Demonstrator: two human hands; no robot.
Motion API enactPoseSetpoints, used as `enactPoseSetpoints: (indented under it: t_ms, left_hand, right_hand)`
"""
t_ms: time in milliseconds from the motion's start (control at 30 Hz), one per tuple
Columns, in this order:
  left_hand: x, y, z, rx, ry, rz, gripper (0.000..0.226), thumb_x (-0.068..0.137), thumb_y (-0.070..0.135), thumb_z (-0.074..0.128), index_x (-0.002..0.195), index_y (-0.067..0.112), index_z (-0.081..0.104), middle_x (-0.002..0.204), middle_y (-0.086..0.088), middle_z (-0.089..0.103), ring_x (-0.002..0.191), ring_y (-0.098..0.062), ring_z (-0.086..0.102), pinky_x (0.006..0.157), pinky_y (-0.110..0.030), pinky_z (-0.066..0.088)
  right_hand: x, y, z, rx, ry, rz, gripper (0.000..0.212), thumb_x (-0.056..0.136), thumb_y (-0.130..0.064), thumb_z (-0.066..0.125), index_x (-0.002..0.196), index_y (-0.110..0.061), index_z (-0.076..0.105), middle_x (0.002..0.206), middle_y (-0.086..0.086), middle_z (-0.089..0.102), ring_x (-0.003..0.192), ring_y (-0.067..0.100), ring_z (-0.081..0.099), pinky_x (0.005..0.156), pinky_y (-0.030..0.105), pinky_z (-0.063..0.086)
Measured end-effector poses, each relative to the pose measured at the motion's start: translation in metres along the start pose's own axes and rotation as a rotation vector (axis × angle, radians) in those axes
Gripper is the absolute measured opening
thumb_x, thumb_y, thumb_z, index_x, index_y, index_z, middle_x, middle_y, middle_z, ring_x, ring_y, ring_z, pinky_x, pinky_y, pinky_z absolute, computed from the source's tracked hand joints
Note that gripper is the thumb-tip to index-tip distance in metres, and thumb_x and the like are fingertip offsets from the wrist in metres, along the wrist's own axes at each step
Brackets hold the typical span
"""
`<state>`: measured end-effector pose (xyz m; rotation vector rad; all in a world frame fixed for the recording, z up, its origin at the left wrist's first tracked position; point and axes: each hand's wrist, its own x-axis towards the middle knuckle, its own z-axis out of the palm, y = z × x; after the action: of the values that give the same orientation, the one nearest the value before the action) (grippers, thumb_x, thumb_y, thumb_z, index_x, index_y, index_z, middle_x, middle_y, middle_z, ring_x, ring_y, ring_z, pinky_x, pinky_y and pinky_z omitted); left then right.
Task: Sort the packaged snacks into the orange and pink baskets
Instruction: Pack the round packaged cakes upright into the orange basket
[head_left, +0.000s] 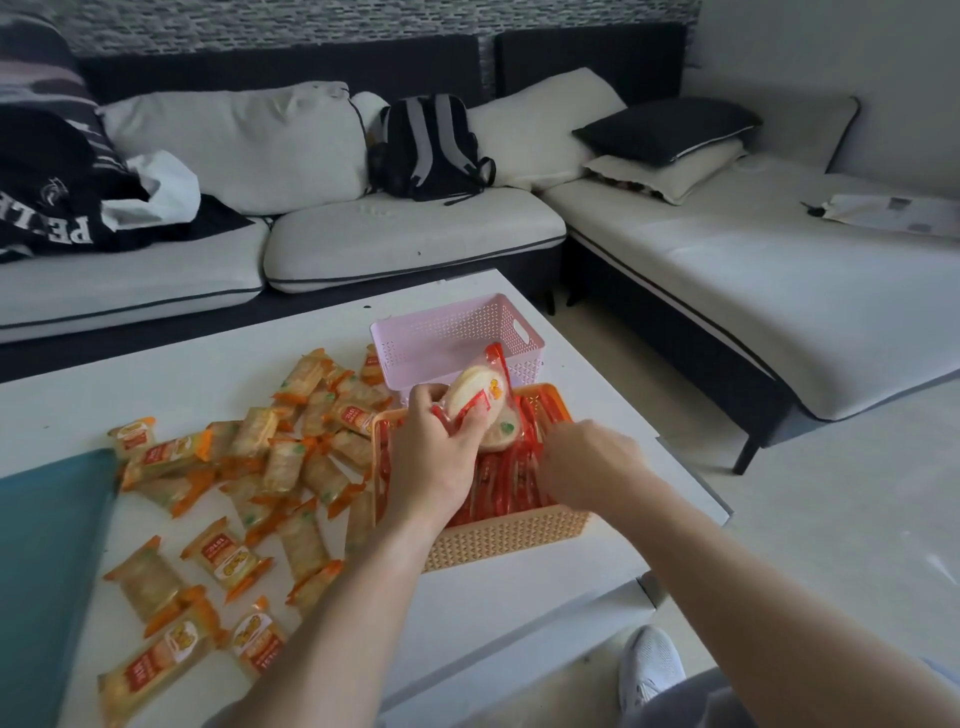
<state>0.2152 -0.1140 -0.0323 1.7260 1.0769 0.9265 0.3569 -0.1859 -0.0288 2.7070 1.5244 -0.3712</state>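
Left hand (434, 457): head view; over the near-left corner of the orange basket, fingers curled round a few red-trimmed round-cracker packets (475, 397), which it holds upright above the basket; how many cannot be told.
Right hand (587, 457): reaches down into the orange basket; motion-blurred, fingertips hidden among the packets there; whether it grips anything cannot be told.
Orange basket (498, 543): near the right edge of the white table (156, 374); packed with red packets (501, 483) standing on edge, partly hidden by both hands.
Pink basket (447, 338): just behind the orange basket; near corner covered by the held packets.
Orange-trimmed packets (291, 457): loose heap on the table, left of both baskets; print too small to read.
Teal item (47, 545): on the table at the left edge, cut off; kind unclear.
Backpack (431, 145): upright on the sofa (405, 234) beyond the table.
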Motion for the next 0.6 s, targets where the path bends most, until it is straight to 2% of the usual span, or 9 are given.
enactPoseSetpoints:
  t_ms: [100, 167, 200, 267, 367, 433, 500, 533, 600]
  left_hand:
    - [-0.004, 0.005, 0.005, -0.282, -0.147, -0.134, 0.021, 0.095, 0.032, 0.071, 0.11, 0.018, 0.065, 0.09, -0.003, 0.078, 0.077, -0.022, 0.077, 0.066, -0.037, 0.064]
    - [-0.007, 0.01, 0.009, -0.375, -0.226, -0.187, 0.024, 0.095, 0.033, 0.07, 0.112, 0.017, 0.066, 0.091, -0.005, 0.079, 0.076, -0.027, 0.078, 0.062, -0.037, 0.063]
    - [-0.008, 0.01, 0.011, -0.385, -0.241, -0.199, 0.027, 0.094, 0.034, 0.07, 0.114, 0.017, 0.066, 0.093, -0.006, 0.079, 0.076, -0.027, 0.078, 0.063, -0.038, 0.063]
    - [-0.009, 0.012, 0.016, -0.393, -0.262, -0.213, 0.033, 0.093, 0.037, 0.071, 0.118, 0.018, 0.064, 0.097, -0.007, 0.079, 0.078, -0.027, 0.078, 0.067, -0.04, 0.064]
    - [-0.01, 0.011, 0.021, -0.343, -0.298, -0.173, 0.034, 0.089, 0.045, 0.073, 0.113, 0.021, 0.066, 0.094, -0.004, 0.079, 0.081, -0.027, 0.078, 0.067, -0.04, 0.062]
    - [-0.005, 0.006, 0.02, -0.187, -0.249, -0.056, 0.037, 0.086, 0.058, 0.072, 0.107, 0.029, 0.066, 0.095, 0.006, 0.078, 0.086, -0.017, 0.076, 0.069, -0.038, 0.061]
    - [0.003, -0.003, 0.017, 0.062, -0.167, 0.107, 0.028, 0.091, 0.056, 0.067, 0.105, 0.032, 0.067, 0.097, 0.013, 0.073, 0.09, -0.007, 0.07, 0.073, -0.03, 0.056]
    - [0.007, -0.009, 0.016, 0.239, -0.122, 0.193, 0.02, 0.094, 0.048, 0.065, 0.106, 0.032, 0.068, 0.102, 0.014, 0.071, 0.095, -0.008, 0.067, 0.075, -0.028, 0.052]
    - [0.013, -0.019, 0.015, 0.584, -0.125, 0.305, 0.023, 0.095, 0.037, 0.065, 0.117, 0.033, 0.067, 0.122, 0.011, 0.063, 0.115, -0.016, 0.056, 0.085, -0.028, 0.043]
  right_hand:
    - [0.0, 0.012, -0.023, 0.482, 0.19, 0.027, 0.022, 0.097, -0.026, 0.039, 0.101, -0.023, 0.06, 0.093, 0.001, 0.07, 0.081, 0.023, 0.071, 0.071, 0.043, 0.063]
    - [-0.002, 0.021, -0.037, 0.958, 0.069, 0.022, 0.027, 0.102, -0.031, 0.039, 0.113, -0.026, 0.063, 0.1, -0.001, 0.072, 0.084, 0.021, 0.073, 0.076, 0.045, 0.064]
    - [-0.005, 0.024, -0.041, 1.05, -0.02, 0.006, 0.027, 0.104, -0.033, 0.04, 0.115, -0.026, 0.064, 0.099, -0.002, 0.073, 0.079, 0.019, 0.073, 0.073, 0.041, 0.063]
    - [-0.007, 0.031, -0.044, 1.024, -0.112, -0.065, 0.019, 0.103, -0.033, 0.049, 0.116, -0.029, 0.063, 0.095, -0.006, 0.075, 0.071, 0.015, 0.073, 0.061, 0.03, 0.058]
    - [-0.005, 0.043, -0.048, 0.938, -0.027, -0.192, 0.02, 0.098, -0.02, 0.061, 0.116, -0.027, 0.063, 0.094, -0.008, 0.075, 0.07, 0.015, 0.072, 0.053, 0.027, 0.052]
    - [-0.003, 0.053, -0.054, 0.814, 0.08, -0.237, 0.024, 0.092, -0.009, 0.062, 0.111, -0.024, 0.066, 0.097, -0.007, 0.071, 0.078, 0.019, 0.07, 0.058, 0.037, 0.056]
    - [0.0, 0.063, -0.056, 0.717, 0.097, -0.254, 0.031, 0.087, 0.004, 0.058, 0.103, -0.021, 0.069, 0.105, -0.005, 0.067, 0.092, 0.021, 0.067, 0.07, 0.044, 0.061]
    - [0.001, 0.067, -0.055, 0.651, 0.083, -0.271, 0.035, 0.085, 0.008, 0.057, 0.099, -0.021, 0.071, 0.108, -0.004, 0.066, 0.097, 0.022, 0.065, 0.077, 0.044, 0.061]
    - [0.002, 0.069, -0.049, 0.437, 0.066, -0.331, 0.038, 0.084, 0.008, 0.057, 0.094, -0.025, 0.074, 0.114, -0.006, 0.062, 0.105, 0.017, 0.06, 0.085, 0.033, 0.055]
